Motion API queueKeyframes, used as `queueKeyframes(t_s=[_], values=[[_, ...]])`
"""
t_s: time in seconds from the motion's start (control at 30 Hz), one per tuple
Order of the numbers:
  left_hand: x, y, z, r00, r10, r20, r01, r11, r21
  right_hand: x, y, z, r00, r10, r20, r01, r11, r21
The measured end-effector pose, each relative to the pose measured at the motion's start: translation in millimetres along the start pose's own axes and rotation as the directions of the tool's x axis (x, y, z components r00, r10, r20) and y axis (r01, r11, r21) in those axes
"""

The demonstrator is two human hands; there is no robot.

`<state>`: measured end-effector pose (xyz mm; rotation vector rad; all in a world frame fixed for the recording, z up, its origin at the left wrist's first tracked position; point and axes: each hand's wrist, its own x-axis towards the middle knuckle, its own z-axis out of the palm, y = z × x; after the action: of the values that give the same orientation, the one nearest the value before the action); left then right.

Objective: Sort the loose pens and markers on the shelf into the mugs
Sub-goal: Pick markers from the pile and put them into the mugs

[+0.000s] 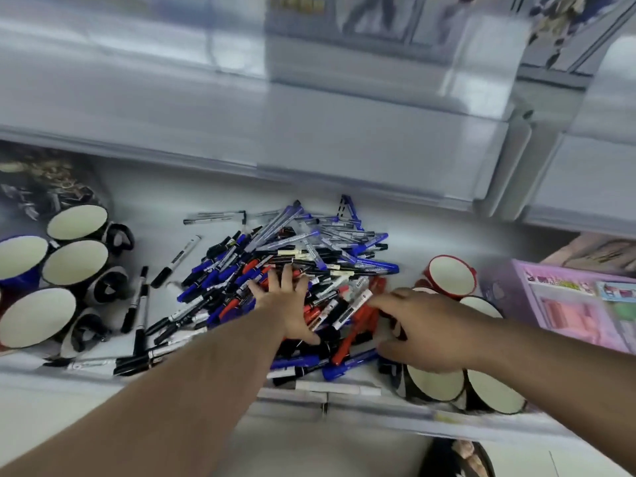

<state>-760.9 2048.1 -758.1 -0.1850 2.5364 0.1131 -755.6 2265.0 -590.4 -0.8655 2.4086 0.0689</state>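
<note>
While the pile of pens and markers [289, 280] lies mid-shelf between the empty mugs [77, 263], your left hand [287, 304] presses it with splayed fingers; your right hand [418, 332] curls at its edge, grasp indeterminate. Sorting looks unstarted: next, isolate one colour.

The left hand [287, 306] lies spread on the marker pile [289, 280]; the right hand [418, 330] reaches in beside cream-lined mugs [435, 380].
</note>
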Motion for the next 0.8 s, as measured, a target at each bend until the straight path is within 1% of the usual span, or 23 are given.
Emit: queueKeyframes(t_s=[0.1,0.2,0.27,0.37,0.5,0.57,0.67,0.8], values=[[-2.2,-4.0,0.1,0.998,0.002,-0.065,0.004,0.996,0.084,-13.9,-4.0,0.3,1.000,-0.010,-0.019,0.010,0.999,0.041],[-4.9,-2.8,-0.7,0.995,-0.007,-0.101,0.016,0.996,0.089,-20.6,-5.9,6.2,0.999,-0.041,-0.030,0.043,0.998,0.048],[-6.6,-1.2,0.8,0.992,0.004,-0.128,0.009,0.995,0.100,-19.8,-5.0,11.1,0.999,-0.032,-0.030,0.035,0.993,0.110],[-9.5,-3.0,10.3,0.984,0.037,-0.175,-0.015,0.992,0.123,-10.3,-2.3,18.0,1.000,0.002,0.014,-0.005,0.976,0.218],[-16.2,-2.1,15.1,0.982,0.055,-0.183,-0.032,0.991,0.131,3.3,2.4,21.0,0.997,0.032,0.076,-0.050,0.968,0.246],[-16.8,1.4,10.1,0.984,0.062,-0.166,-0.046,0.994,0.096,9.2,4.4,20.9,0.996,0.032,0.078,-0.049,0.969,0.241],[-10.4,4.2,-0.8,0.989,0.091,-0.115,-0.094,0.995,-0.023,17.3,5.2,20.3,0.998,0.026,0.059,-0.040,0.967,0.251],[-0.2,-3.7,-15.2,0.981,0.154,-0.120,-0.175,0.966,-0.193,26.5,3.5,22.1,0.997,0.024,0.067,-0.040,0.969,0.245]])
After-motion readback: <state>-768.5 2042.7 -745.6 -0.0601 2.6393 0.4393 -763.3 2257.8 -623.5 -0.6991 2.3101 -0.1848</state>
